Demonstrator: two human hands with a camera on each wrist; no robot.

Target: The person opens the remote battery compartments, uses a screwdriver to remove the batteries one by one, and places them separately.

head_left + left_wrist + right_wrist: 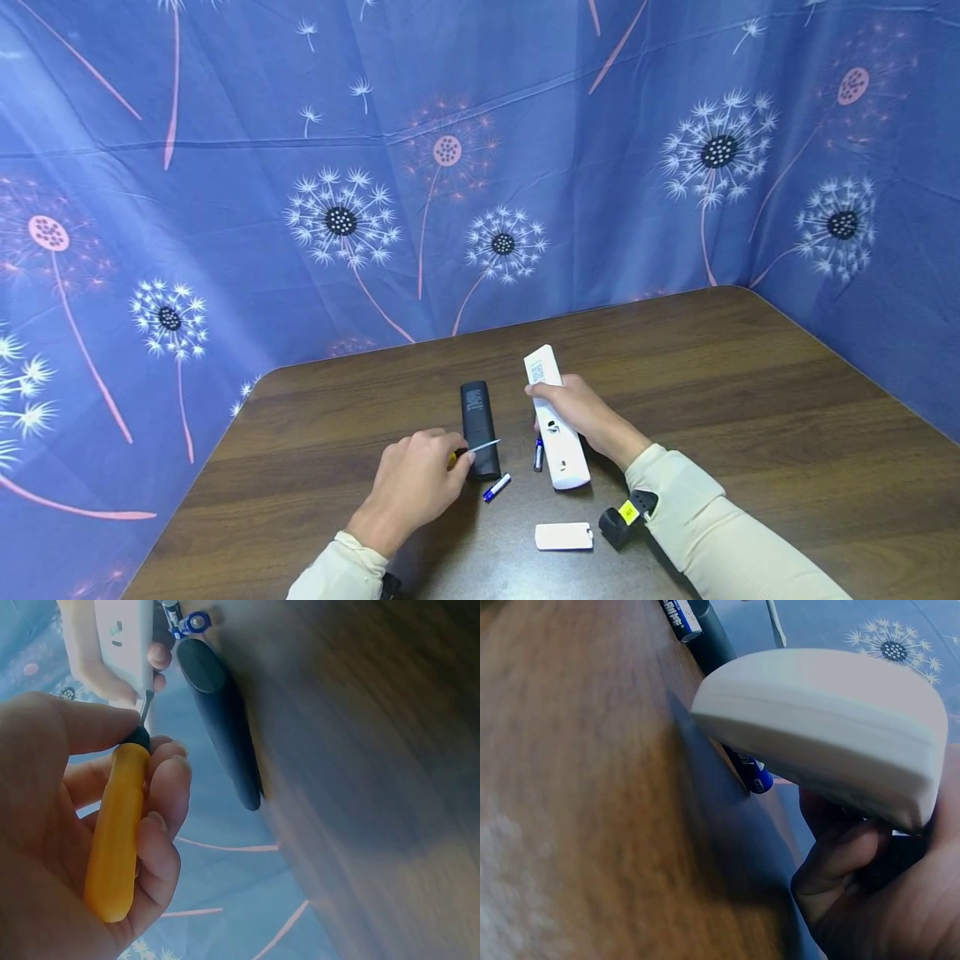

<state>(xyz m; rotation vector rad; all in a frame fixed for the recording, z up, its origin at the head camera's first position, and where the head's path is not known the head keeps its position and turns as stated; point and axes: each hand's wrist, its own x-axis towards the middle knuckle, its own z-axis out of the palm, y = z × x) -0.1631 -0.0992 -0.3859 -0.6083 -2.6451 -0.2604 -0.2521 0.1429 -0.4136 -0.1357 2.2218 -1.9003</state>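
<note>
My left hand (420, 479) grips a screwdriver by its yellow handle (118, 832), the thin metal shaft (484, 446) pointing right across the black remote (480, 417) in the head view. My right hand (588, 412) holds a white remote (566, 454) with its back side up, thumb across the upper part and fingers underneath. Small openings show in the lower half of that back. In the right wrist view the white remote's rounded end (817, 720) hangs above the table. A white battery cover (564, 537) lies on the table nearer to me.
One blue-and-white battery (497, 487) lies by the black remote's near end, another (537, 455) beside the white remote. The brown wooden table (750, 400) reaches back to a blue dandelion-print cloth (600, 208). A black wrist-worn device (617, 527) sits at the right sleeve.
</note>
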